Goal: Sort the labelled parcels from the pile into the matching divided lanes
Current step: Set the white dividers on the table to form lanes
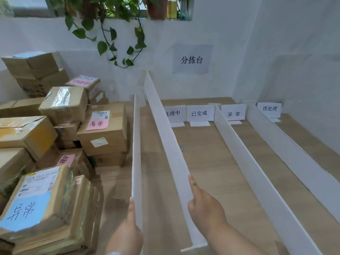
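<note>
Stand the leaning divider (171, 144) upright before sorting. The right hand (206, 208) presses it with a straight forefinger. The left hand (125, 230), just left, meets the outer divider (136, 153) — grip unclear. The parcel pile (55, 144) sits further left.

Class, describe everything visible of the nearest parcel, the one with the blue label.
The nearest parcel is a brown cardboard box wrapped in clear tape. Its top carries a white shipping label with barcodes and a blue sheet handwritten 异常. It lies tilted on top of other parcels at the near left.
</note>
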Available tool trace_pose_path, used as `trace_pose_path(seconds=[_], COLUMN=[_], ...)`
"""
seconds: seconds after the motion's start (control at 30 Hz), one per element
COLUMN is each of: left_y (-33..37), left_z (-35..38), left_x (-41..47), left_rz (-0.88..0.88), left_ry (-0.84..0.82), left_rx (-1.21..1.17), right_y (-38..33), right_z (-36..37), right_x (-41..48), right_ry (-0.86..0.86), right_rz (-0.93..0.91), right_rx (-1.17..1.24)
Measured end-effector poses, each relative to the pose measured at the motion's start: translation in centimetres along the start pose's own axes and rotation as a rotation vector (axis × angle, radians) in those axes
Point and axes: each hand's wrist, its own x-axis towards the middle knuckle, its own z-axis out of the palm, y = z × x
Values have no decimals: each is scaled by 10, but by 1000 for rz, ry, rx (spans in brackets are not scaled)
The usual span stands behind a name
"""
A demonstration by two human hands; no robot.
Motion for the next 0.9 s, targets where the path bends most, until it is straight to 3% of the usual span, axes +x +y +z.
trace_pose_path(seconds=[0.43, 0.9], left_y=[56, 79], left_z=[27, 35], left_x=[16, 39], left_rz=[-20, -41], left_ry=[140, 76], left_rx=[40, 31], right_y=[81, 98], right_z=[-68, -75], right_x=[62, 94], right_ry=[73, 0], right_rz=[118, 99], right_rx=[-28, 27])
